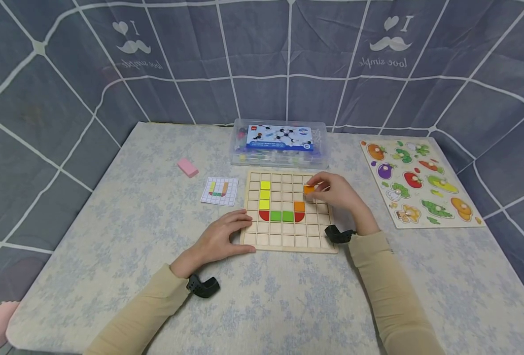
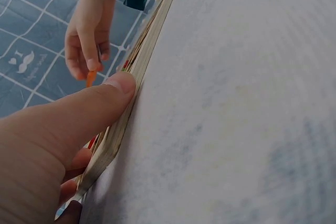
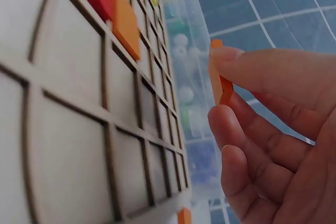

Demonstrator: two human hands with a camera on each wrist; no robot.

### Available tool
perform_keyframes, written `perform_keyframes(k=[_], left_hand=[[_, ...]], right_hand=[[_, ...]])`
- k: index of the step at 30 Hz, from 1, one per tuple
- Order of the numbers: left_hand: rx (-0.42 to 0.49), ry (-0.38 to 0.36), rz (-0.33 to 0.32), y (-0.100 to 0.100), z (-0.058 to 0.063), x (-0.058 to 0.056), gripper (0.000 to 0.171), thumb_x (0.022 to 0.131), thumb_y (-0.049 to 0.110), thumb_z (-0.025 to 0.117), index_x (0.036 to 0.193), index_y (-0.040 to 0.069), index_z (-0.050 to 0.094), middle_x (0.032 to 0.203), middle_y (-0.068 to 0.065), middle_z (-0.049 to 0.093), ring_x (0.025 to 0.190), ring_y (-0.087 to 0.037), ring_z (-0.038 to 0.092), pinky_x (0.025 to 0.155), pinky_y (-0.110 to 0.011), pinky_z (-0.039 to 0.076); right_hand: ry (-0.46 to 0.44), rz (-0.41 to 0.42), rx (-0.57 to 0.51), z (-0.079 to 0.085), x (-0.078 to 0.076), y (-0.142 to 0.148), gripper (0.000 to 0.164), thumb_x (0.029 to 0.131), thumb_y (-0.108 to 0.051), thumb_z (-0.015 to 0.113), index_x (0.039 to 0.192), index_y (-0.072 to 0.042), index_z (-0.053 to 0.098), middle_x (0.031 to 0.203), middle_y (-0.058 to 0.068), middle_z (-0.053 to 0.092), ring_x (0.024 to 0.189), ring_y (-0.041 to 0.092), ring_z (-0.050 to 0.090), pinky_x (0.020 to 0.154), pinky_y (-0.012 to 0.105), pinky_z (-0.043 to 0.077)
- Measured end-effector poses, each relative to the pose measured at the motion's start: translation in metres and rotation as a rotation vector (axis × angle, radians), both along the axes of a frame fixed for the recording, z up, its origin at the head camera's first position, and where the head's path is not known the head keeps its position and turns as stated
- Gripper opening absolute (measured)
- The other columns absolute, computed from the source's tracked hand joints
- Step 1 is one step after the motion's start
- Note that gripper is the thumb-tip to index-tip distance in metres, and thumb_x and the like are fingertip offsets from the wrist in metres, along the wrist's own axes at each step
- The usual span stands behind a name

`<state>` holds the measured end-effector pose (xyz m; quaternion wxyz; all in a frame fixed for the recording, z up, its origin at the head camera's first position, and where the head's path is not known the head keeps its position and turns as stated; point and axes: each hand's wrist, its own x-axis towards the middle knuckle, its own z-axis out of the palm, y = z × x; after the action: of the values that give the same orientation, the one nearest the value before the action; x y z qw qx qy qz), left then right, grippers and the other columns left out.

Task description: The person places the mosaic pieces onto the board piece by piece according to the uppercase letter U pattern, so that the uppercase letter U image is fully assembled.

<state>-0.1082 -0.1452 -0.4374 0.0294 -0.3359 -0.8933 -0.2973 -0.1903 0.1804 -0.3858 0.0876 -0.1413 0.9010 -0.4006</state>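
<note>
A wooden grid board point(image 1: 288, 241) lies on the table. My left hand point(image 1: 219, 236) rests at its near left corner, the fingers along the left edge and the thumb point(image 2: 113, 90) on the near edge. Over the board's far right part my right hand point(image 1: 334, 190) pinches an orange square tile point(image 3: 216, 74) between thumb and fingertips; a second orange surface shows just behind it. On the grid sit a column of yellow tiles point(image 1: 265, 195), two green tiles point(image 1: 281, 216), a red rounded piece point(image 1: 263, 215) at each end of the green ones, and an orange tile point(image 1: 299, 206) above the right red piece.
Left of the board lie a pattern card point(image 1: 219, 191) with a coloured U shape and a pink block point(image 1: 188, 167). A clear plastic molecular model kit box point(image 1: 279, 157) stands behind it. To the right is a vegetable puzzle board point(image 1: 426, 182).
</note>
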Motion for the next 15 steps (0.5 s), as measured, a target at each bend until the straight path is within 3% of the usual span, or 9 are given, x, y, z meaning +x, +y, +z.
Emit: perform_keyframes(k=[15], left_hand=[[-0.003, -0.009, -0.001, 0.0, 0.0, 0.0, 0.064, 0.074, 0.045, 0.077, 0.118, 0.001, 0.064, 0.126, -0.007, 0.057, 0.13, -0.023, 0.04, 0.106, -0.035, 0.037]], right_hand=[[-0.025, 0.044, 0.028, -0.013, -0.002, -0.018, 0.025, 0.084, -0.014, 0.071, 0.108, -0.009, 0.065, 0.103, 0.009, 0.061, 0.09, 0.024, 0.057, 0.072, 0.036, 0.049]])
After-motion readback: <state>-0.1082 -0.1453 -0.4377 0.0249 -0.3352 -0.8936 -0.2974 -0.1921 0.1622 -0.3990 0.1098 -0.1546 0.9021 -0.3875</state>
